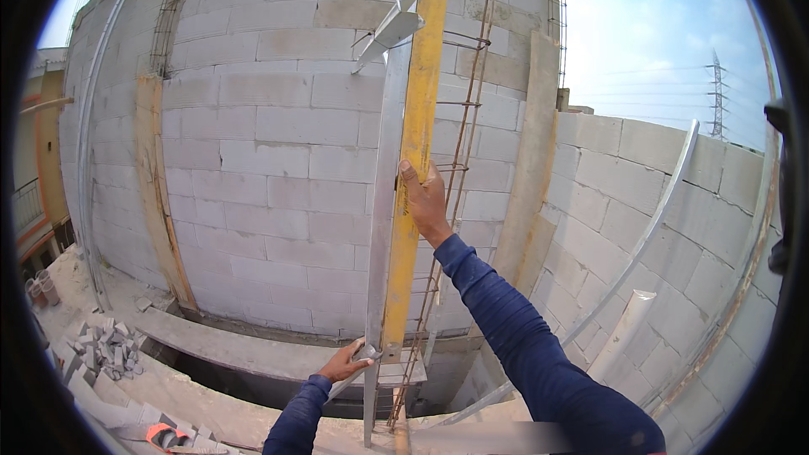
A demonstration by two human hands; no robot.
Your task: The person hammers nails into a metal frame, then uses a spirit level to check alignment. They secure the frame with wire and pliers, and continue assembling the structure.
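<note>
A long yellow spirit level (423,84) stands nearly upright, flat against a galvanized metal post (393,118). My right hand (425,202) is closed around the level at about mid-height, thumb on its front face. Lower down, my left hand (341,364) grips a short metal brace (368,353) where it meets the post, beside the level's bottom end. Its fingers partly hide that joint. Another metal brace (392,32) sticks out from the post near the top. Directly right of the level rises a rusty rebar cage (472,105).
A grey block wall (270,152) stands behind, with a lower block wall (649,168) at right. Below lies an open trench (244,383) with a concrete ledge (236,341). Broken rubble (109,350) and an orange-handled tool (164,436) lie left. A metal strip (649,232) leans at right.
</note>
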